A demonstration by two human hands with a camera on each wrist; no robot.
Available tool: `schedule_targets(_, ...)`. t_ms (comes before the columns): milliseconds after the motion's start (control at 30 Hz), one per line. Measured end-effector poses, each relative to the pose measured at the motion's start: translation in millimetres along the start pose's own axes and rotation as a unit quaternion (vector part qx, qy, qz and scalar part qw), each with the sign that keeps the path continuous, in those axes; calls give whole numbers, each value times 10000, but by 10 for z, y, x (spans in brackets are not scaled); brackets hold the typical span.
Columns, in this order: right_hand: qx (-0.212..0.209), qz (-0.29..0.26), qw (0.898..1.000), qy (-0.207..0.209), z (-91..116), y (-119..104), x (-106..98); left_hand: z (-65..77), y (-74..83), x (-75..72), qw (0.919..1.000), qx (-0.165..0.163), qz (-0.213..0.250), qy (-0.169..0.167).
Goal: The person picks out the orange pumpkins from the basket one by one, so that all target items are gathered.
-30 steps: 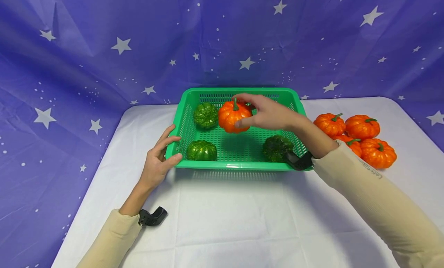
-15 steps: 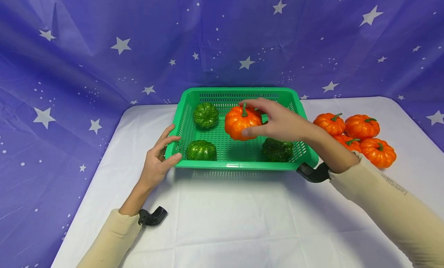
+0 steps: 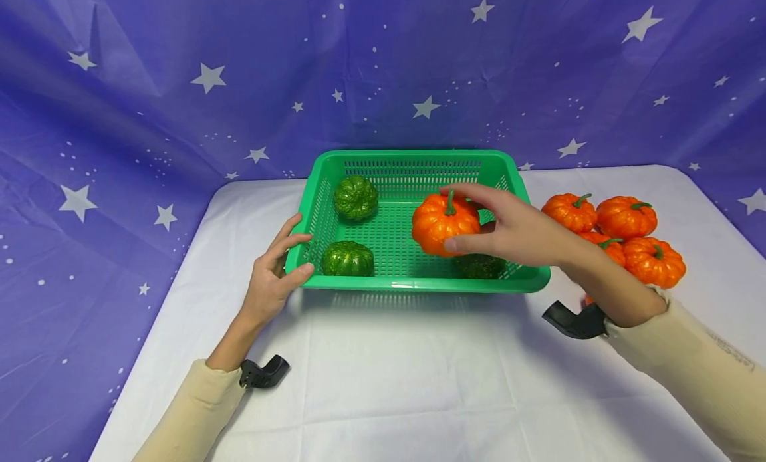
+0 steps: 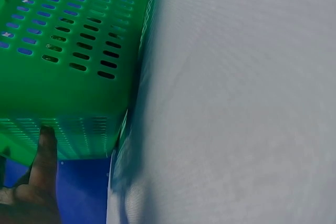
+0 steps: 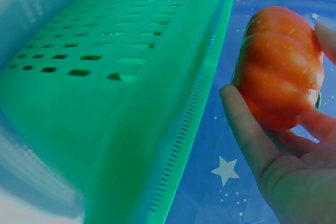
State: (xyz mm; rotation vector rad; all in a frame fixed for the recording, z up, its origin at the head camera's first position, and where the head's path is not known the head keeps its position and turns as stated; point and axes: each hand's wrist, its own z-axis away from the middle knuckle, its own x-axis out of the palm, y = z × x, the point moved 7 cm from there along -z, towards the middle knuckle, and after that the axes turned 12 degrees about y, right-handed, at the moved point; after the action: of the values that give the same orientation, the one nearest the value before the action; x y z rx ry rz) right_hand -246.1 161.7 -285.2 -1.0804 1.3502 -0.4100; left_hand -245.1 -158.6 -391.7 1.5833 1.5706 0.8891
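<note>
In the head view, my right hand [image 3: 509,226] grips an orange toy pumpkin [image 3: 443,226] with a green stem, held above the right half of a green slotted basket [image 3: 413,284]. The right wrist view has the thumb and fingers around the pumpkin [image 5: 281,69]. My left hand [image 3: 272,276] holds the basket's left rim near the front corner; a finger [image 4: 46,153] touches the end wall in the left wrist view. Inside the basket lie green pumpkins: one back left [image 3: 356,198], one front left [image 3: 348,259], and one front right [image 3: 481,266], partly hidden under the held pumpkin.
Several orange pumpkins [image 3: 626,217] cluster on the white tablecloth [image 3: 407,369] right of the basket, one mostly hidden behind the right wrist. A purple curtain with stars [image 3: 359,70] hangs behind the basket. Each wrist carries a black camera mount [image 3: 266,372].
My right hand has moved rightward and toward me with the orange pumpkin, from the basket's middle to above its right part. The left hand and basket stay put.
</note>
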Motion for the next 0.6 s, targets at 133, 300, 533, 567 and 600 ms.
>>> schedule_targets(133, 185, 184, 9997, -43, 82, 30, -36, 2, 2, -1, 10000, -4, -13, 13)
schedule_targets(300, 305, 250, 9992, -5, 180, 62, -90, 6, -4, 3, 10000, -17, 13, 30)
schedule_targets(533, 307, 351, 9987, 197, 369, 112, -217, 6, -3, 4, 10000, -40, -22, 24)
schedule_targets(567, 307, 422, 9983, 242, 399, 122, -244, 5, -1, 4, 10000, -48, -27, 22)
schedule_targets(600, 315, 492, 9979, 283, 431, 134, -273, 5, 0, 3, 10000, -53, -33, 19)
